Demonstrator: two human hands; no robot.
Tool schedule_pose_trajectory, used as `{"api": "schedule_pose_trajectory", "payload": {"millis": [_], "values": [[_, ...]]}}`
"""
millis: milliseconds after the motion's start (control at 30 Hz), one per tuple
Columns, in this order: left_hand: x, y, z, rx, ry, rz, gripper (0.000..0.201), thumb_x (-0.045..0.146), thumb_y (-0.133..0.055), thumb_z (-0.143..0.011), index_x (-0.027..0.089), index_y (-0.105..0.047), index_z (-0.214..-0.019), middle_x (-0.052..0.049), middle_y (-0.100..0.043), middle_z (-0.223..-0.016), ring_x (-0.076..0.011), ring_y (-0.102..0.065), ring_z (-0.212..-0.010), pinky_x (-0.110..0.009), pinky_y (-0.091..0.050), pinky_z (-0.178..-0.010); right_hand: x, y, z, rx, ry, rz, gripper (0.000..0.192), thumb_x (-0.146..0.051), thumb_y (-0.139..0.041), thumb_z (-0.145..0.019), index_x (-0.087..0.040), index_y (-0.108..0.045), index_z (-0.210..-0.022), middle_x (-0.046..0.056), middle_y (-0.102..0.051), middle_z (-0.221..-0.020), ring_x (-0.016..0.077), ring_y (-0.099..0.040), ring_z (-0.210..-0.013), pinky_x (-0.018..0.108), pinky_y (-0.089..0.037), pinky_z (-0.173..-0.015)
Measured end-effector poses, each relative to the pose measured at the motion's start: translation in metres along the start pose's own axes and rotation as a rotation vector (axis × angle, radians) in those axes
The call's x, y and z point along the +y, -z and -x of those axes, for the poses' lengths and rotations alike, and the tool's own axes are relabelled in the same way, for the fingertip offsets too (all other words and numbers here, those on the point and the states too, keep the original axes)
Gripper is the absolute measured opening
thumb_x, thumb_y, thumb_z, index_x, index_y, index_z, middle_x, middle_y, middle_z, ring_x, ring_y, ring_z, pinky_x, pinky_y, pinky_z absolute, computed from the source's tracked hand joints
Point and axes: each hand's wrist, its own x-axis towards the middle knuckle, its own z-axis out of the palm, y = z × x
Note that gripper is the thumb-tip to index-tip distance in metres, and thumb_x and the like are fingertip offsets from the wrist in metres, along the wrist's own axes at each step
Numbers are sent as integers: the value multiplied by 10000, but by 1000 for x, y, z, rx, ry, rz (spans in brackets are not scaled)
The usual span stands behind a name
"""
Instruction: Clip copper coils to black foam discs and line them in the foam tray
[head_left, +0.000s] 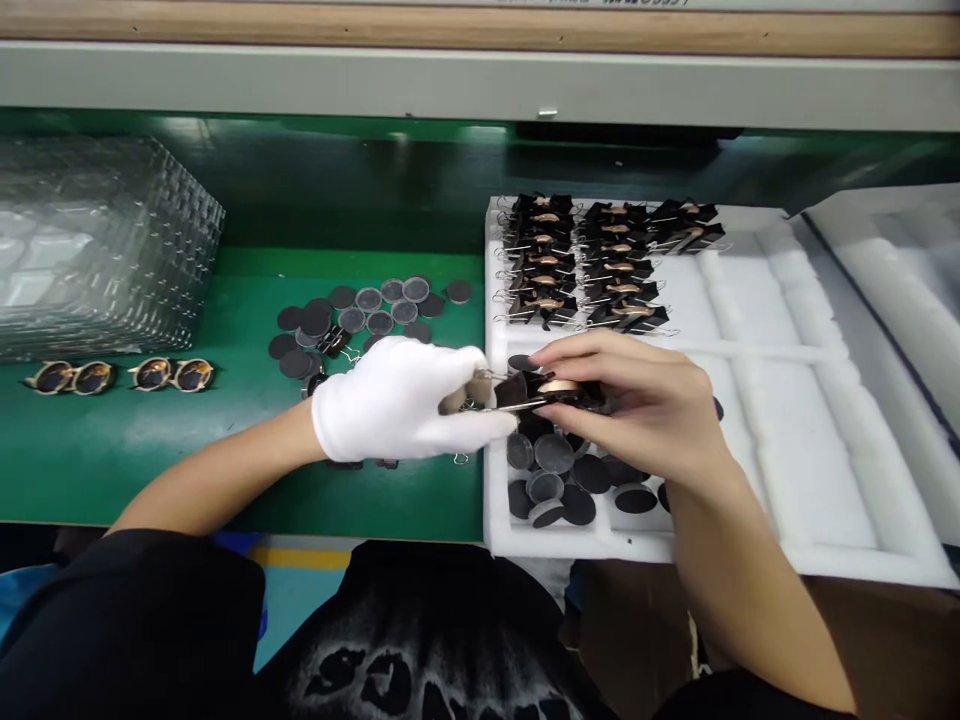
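Observation:
My left hand (pixel 405 400), in a white glove, pinches the wire handles of a black binder clip (pixel 512 389). My bare right hand (pixel 637 400) grips a dark pair of glasses with a gold-toned bridge (pixel 560 386), its fingers above and below it. The clip meets the left end of the glasses; whether its jaws are fully closed on them I cannot tell. Round dark discs (pixel 555 453) lie in the white foam tray (pixel 501 535) beneath my hands. More discs (pixel 316 318) and a loose binder clip (pixel 334 341) lie on the green table beside my left hand.
Clipped glasses (pixel 545 260) stand in rows in the tray's back compartments. Two pairs of round gold-framed sunglasses (pixel 172 374) lie on the left, before a stack of clear plastic trays (pixel 97 250). Another white foam tray (pixel 892 240) sits at the right. A grey ledge (pixel 300 80) crosses the back.

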Motion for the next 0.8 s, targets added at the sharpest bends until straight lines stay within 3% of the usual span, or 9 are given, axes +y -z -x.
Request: {"api": "schedule_pose_trajectory", "payload": {"millis": [67,167,267,367,433,567,667,800], "values": [[1,6,-1,-148,85,217,373,540,-525,-981,189,-650,-997,4,-719,-744,-128,-639,-612,-238,-444,-588,3,0,3,117,201,220,345,-56,-788,-859,-265,-780,-1133,72,-775,-1144,242,-757,-962,374,-629,-805],[4,6,-2,-307,202,560,526,557,-329,-1063,177,-634,-865,-35,-747,-789,-129,-663,-611,-251,-492,-602,8,-2,10,151,411,501,474,-39,-783,-856,-337,-757,-1224,43,-776,-1182,254,-761,-972,387,-607,-772],[7,4,-3,-255,229,606,473,552,-446,-1037,185,-569,-764,-2,-702,-699,-124,-650,-586,-252,-505,-612,9,-1,12,129,412,557,666,-179,-874,-832,-434,-639,-1400,18,-756,-1254,305,-737,-1088,475,-588,-929],[7,7,-3,-139,193,447,368,487,-481,-1032,184,-635,-889,25,-688,-691,-130,-655,-630,-253,-491,-633,1,1,8,134,148,214,1039,-598,-893,-761,-429,-339,-1623,82,-558,-1547,393,-583,-1357,581,-514,-1102],[7,9,-3,-104,193,367,368,489,-474,-1033,179,-671,-1001,25,-698,-709,-138,-655,-646,-258,-479,-628,-5,0,4,107,-121,-67,1035,-747,-785,-783,-393,-314,-1633,112,-477,-1609,382,-581,-1365,550,-549,-1077],[5,9,-3,-57,184,305,415,511,-439,-1046,180,-682,-1103,7,-726,-814,-140,-671,-710,-258,-481,-659,-10,-7,-1,14,-533,-255,655,-538,-829,-854,-303,-605,-1422,101,-719,-1310,266,-762,-953,425,-648,-828],[3,6,-3,-51,178,258,418,497,-426,-1052,186,-695,-1124,5,-721,-826,-132,-651,-691,-251,-468,-639,-6,-17,-1,23,-645,-243,412,-456,-872,-810,-249,-769,-1151,67,-794,-1105,242,-765,-849,393,-649,-775],[4,4,-5,-87,236,334,420,530,-477,-1027,184,-710,-1083,12,-726,-768,-136,-673,-667,-236,-492,-628,-5,-27,2,152,-711,-305,387,-411,-950,-696,-222,-808,-1003,50,-813,-973,254,-776,-856,383,-655,-797]]}}
